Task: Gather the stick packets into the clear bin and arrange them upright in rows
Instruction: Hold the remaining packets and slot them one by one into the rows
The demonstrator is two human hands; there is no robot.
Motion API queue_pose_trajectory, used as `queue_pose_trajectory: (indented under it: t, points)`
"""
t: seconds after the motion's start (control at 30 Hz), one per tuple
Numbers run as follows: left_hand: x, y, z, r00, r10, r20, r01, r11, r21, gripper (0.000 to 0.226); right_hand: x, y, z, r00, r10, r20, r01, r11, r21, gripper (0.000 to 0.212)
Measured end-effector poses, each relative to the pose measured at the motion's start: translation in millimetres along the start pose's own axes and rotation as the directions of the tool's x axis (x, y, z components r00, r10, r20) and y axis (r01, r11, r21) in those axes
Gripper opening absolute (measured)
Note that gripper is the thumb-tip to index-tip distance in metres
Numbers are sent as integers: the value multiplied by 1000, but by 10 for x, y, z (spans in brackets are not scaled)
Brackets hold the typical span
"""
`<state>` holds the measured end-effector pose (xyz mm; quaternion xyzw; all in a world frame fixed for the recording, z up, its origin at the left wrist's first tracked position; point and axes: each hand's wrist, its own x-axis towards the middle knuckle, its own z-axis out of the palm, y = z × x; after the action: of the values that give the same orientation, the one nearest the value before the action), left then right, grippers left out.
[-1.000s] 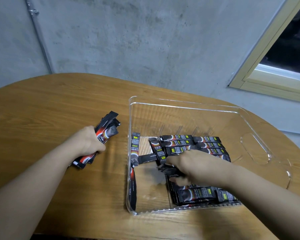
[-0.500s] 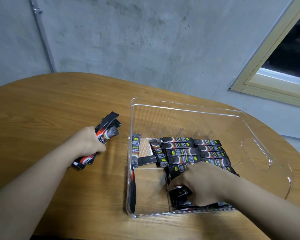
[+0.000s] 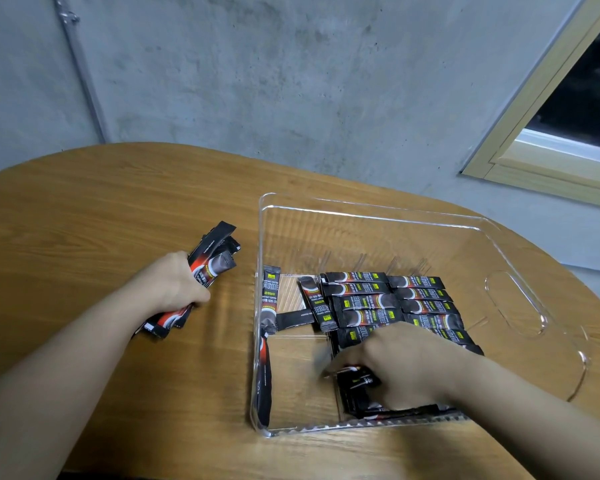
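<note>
A clear plastic bin (image 3: 361,209) stands on the wooden table. Inside it, black stick packets (image 3: 388,299) lie packed in two rows toward the right. My right hand (image 3: 406,362) is down in the bin near its front wall, fingers curled on a packet (image 3: 359,379) at the near end of the rows. One loose packet (image 3: 317,304) lies askew left of the rows, and another (image 3: 269,299) stands against the bin's left wall. My left hand (image 3: 177,285) grips a bundle of packets (image 3: 213,258) on the table left of the bin.
The oval wooden table (image 3: 101,209) ends near a grey concrete wall. A window frame (image 3: 534,161) is at the upper right. The bin has a handle cut-out (image 3: 513,303) in its right wall. The bin's left half shows bare floor.
My right hand has moved from the middle of the rows toward the bin's near wall and lower. My left hand and its bundle have stayed in place.
</note>
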<state>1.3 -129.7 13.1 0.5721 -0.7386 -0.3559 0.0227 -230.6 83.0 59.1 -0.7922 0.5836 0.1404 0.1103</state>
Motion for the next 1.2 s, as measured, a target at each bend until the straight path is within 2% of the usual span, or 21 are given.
queue_pose_trajectory:
  t: [0.43, 0.7, 0.93, 1.1, 1.2]
  points:
    - [-15, 13, -2, 1000, -3, 0, 3, 1000, -12, 25, 152, -15, -70, 997, 71, -23, -72, 997, -16, 60]
    - [-28, 23, -6, 1000, -9, 2, 9, 1000, -16, 26, 210, 63, -13, 995, 96, -19, -97, 994, -41, 43]
    - [-34, 19, -7, 1000, -11, 0, 11, 1000, -16, 30, 300, 77, 9, 993, 117, -20, -118, 993, -26, 39]
    - [-42, 33, -7, 1000, -6, 5, 6, 1000, -20, 30, 277, 68, -51, 989, 128, -75, -124, 991, 48, 37]
    - [-42, 24, -4, 1000, -5, -1, 5, 1000, -22, 31, 339, 82, -144, 971, 202, -124, -200, 979, 32, 36]
